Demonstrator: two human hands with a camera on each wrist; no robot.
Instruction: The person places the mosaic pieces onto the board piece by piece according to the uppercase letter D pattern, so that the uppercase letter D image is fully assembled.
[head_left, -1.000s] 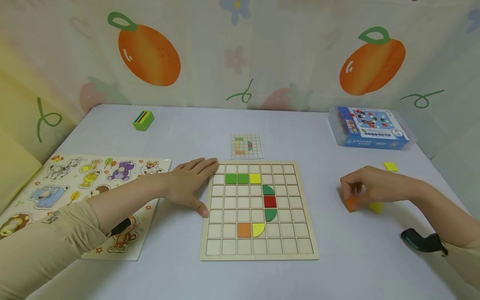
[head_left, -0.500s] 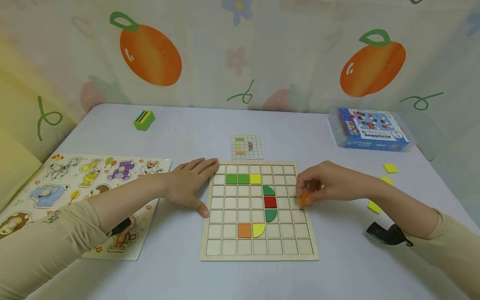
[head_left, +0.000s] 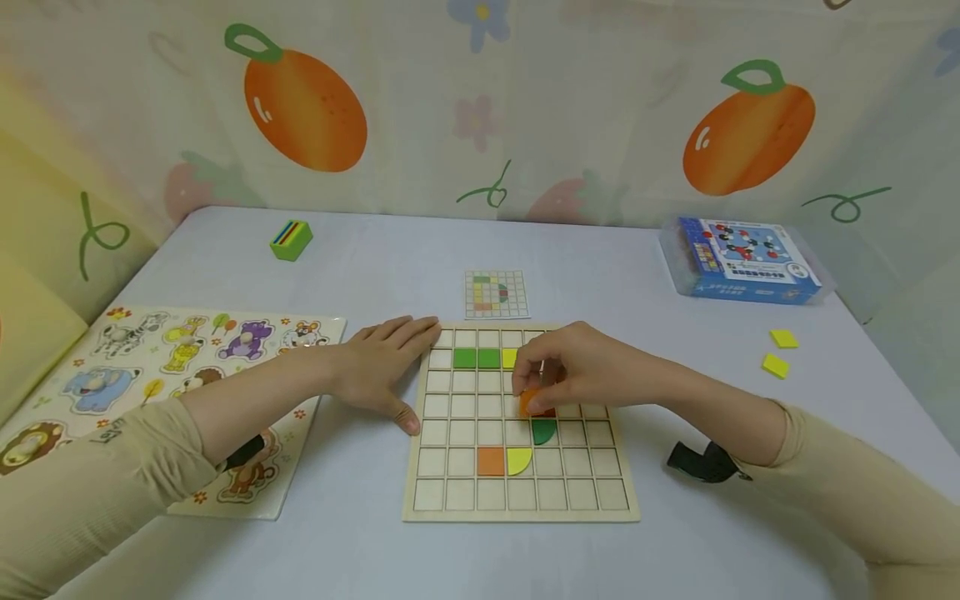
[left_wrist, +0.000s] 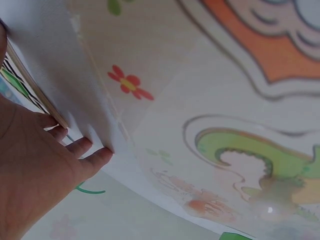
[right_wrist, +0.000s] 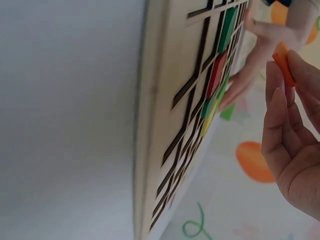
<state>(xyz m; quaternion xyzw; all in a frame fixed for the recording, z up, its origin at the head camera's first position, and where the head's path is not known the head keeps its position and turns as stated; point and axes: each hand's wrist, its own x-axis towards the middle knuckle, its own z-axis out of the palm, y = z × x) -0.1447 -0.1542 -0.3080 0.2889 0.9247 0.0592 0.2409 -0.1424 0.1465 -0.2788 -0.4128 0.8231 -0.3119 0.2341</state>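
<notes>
My right hand (head_left: pixel 581 367) pinches a small orange tile (head_left: pixel 528 403) between thumb and fingertips, over the middle of the wooden grid board (head_left: pixel 525 515). In the right wrist view the orange tile (right_wrist: pixel 283 65) stands on edge in the pinch, apart from the board. My left hand (head_left: pixel 375 367) lies with straight fingers along the board's left edge, its fingertips at the upper left corner. On the board sit two green squares (head_left: pixel 477 358), an orange square (head_left: pixel 491 461), a yellow quarter-round tile (head_left: pixel 518 461) and a green one (head_left: pixel 543 431). The right hand partly covers a yellow square and a red one.
A small printed pattern card (head_left: pixel 497 294) lies behind the board. Yellow tiles (head_left: pixel 776 366) lie at right. An animal puzzle board (head_left: pixel 217 417) extends under the left forearm. A green block (head_left: pixel 291 240) and a blue box (head_left: pixel 750 260) stand at the back.
My right hand has carried the orange tile leftward from the table at right, past the board's right edge, to over its middle. The left hand stays put.
</notes>
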